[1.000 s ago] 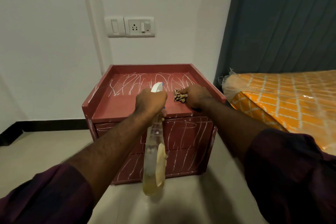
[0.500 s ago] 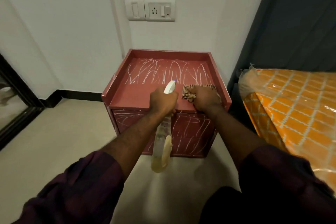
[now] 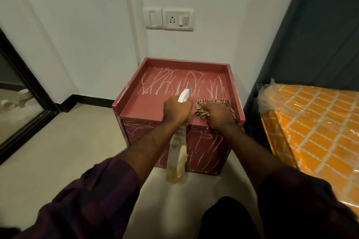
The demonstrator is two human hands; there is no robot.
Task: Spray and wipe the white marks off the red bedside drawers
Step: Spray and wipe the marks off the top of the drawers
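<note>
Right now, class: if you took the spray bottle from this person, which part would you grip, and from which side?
Probably the clear body of the spray bottle, from the near left. It hangs free below the left hand, which grips the neck; the right hand holds the cloth on its other side.

Left hand (image 3: 176, 111) hides the trigger of the spray bottle (image 3: 175, 161); right hand (image 3: 218, 117) covers much of the checked cloth (image 3: 202, 114).

The far white wall (image 3: 81, 35) carries 2 switch plates (image 3: 168, 19). The floor (image 3: 68, 151) is beige. A black-framed mirror (image 3: 15, 114) stands left, an orange mattress (image 3: 318, 122) right.
</note>
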